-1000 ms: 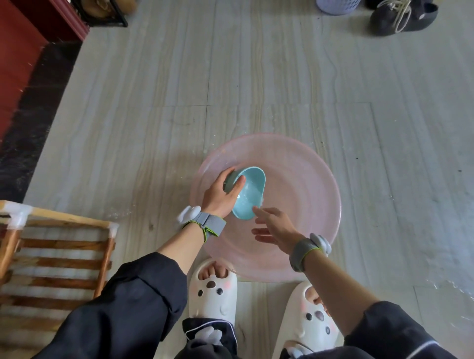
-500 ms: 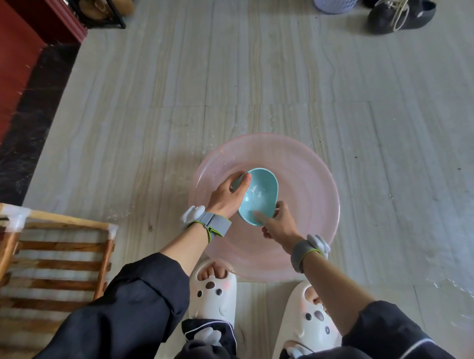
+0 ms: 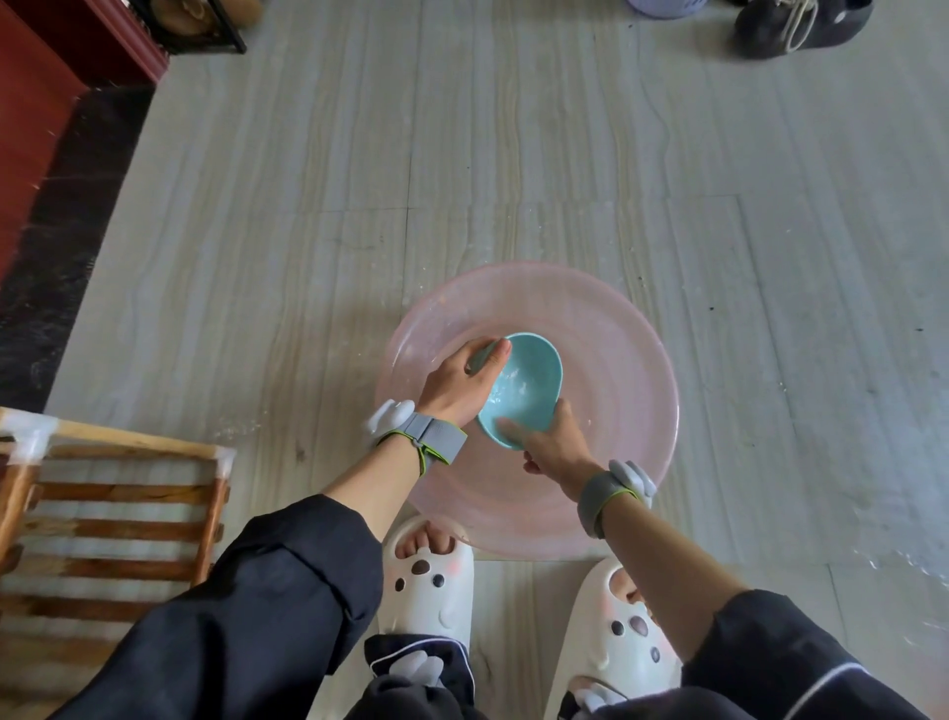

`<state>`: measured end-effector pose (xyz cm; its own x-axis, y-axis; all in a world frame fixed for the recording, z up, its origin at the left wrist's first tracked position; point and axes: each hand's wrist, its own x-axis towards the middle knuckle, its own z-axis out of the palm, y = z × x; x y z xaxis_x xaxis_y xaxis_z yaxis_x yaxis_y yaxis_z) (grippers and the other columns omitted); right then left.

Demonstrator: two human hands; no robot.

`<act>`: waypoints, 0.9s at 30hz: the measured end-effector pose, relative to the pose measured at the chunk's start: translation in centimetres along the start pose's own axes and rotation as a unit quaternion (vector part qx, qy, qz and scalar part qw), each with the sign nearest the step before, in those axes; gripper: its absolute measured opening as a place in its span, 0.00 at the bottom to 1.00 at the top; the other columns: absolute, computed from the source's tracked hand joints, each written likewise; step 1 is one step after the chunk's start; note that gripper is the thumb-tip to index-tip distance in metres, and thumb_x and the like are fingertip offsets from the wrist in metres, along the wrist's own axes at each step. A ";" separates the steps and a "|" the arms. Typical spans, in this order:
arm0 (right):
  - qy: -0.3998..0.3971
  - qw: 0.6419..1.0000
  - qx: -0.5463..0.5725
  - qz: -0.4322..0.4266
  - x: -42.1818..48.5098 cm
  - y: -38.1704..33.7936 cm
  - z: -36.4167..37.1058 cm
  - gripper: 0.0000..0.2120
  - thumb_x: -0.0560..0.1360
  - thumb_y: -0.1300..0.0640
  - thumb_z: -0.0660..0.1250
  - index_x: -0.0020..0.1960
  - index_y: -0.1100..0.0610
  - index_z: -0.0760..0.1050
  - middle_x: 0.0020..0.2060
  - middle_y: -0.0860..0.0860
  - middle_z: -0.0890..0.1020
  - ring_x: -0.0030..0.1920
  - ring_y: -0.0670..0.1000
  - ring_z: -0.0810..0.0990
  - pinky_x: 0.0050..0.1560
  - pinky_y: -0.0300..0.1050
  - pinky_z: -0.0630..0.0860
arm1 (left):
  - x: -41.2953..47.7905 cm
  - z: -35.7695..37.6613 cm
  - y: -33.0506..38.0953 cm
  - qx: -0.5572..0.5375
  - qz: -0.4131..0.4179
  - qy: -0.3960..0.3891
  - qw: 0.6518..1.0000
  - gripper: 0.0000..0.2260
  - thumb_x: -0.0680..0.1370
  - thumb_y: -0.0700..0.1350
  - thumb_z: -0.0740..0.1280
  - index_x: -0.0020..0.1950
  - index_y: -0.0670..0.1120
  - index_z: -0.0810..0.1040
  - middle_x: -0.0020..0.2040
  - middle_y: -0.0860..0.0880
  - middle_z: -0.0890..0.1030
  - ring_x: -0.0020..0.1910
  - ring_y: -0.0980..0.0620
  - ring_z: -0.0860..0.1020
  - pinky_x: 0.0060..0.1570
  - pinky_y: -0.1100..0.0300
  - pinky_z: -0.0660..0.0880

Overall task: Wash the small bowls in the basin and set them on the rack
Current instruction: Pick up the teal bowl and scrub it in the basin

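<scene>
A small light-blue bowl (image 3: 524, 383) is held tilted over the round pink basin (image 3: 626, 390) on the floor. My left hand (image 3: 457, 383) grips the bowl's far-left rim, thumb on the edge. My right hand (image 3: 557, 442) holds the near rim, with a thumb pressed inside the bowl. A little water or foam shows inside the bowl. The wooden slatted rack (image 3: 113, 519) stands on the floor to my left, with nothing visible on its slats.
My feet in white animal-face slippers (image 3: 429, 575) sit just before the basin. A dark shoe (image 3: 791, 23) and a pale basket (image 3: 667, 6) lie at the far right. Red furniture (image 3: 56, 77) and a dark floor strip run along the left. Water drops wet the floor at right.
The bowl has turned from edge-on to opening upward toward me. My right hand moved from open beside the bowl to gripping its near rim.
</scene>
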<state>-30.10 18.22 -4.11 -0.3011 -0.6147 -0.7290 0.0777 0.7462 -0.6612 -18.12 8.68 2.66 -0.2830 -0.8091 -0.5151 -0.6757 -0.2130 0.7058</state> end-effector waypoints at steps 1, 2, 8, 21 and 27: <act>0.008 1.000 -0.018 0.002 -0.1 0.1 0.1 0.28 0.67 0.45 0.79 0.58 0.55 0.69 0.45 0.54 0.80 0.30 0.51 0.77 0.28 0.42 0.77 | 0.0 0.0 -0.1 0.001 0.001 -0.004 1.000 0.20 0.78 0.67 0.59 0.66 0.61 0.74 0.65 0.55 0.77 0.62 0.50 0.75 0.59 0.60 0.70; 0.026 0.998 -0.052 -0.009 0.0 0.1 -0.1 0.27 0.67 0.43 0.77 0.58 0.54 0.71 0.44 0.53 0.81 0.31 0.53 0.78 0.29 0.43 0.78 | -0.1 -0.1 -0.3 0.005 0.000 -0.011 1.000 0.20 0.78 0.67 0.59 0.66 0.61 0.74 0.64 0.56 0.78 0.61 0.50 0.75 0.61 0.58 0.71; 0.157 0.950 -0.266 -0.038 0.4 -0.3 -1.8 0.31 0.81 0.36 0.49 0.50 0.58 0.80 0.40 0.59 0.78 0.41 0.62 0.74 0.43 0.47 0.69 | -0.7 -1.0 0.0 0.005 -0.026 -0.088 0.996 0.25 0.76 0.71 0.56 0.70 0.62 0.71 0.68 0.56 0.75 0.65 0.49 0.73 0.62 0.47 0.74; 0.111 0.973 -0.183 -0.086 0.1 -0.6 -0.4 0.16 0.79 0.43 0.62 0.50 0.56 0.74 0.40 0.58 0.80 0.32 0.63 0.81 0.27 0.50 0.80 | -1.0 -2.1 0.0 0.031 -0.055 -0.125 0.990 0.26 0.79 0.67 0.54 0.74 0.58 0.70 0.71 0.53 0.73 0.68 0.47 0.72 0.67 0.51 0.71; 0.155 0.960 -0.215 -0.093 0.3 -1.3 -0.3 0.25 0.83 0.42 0.48 0.49 0.58 0.77 0.38 0.61 0.82 0.39 0.65 0.82 0.42 0.53 0.80 | -1.2 -1.8 -1.0 -0.071 -0.056 -0.072 0.993 0.22 0.79 0.63 0.61 0.70 0.55 0.73 0.64 0.54 0.77 0.60 0.53 0.75 0.56 0.57 0.72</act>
<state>-30.57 17.11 -3.44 -0.5456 -0.6916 -0.4733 -0.3848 0.7084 -0.5916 -15.88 8.86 3.44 -0.3119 -0.6916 -0.6514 -0.6079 -0.3817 0.6963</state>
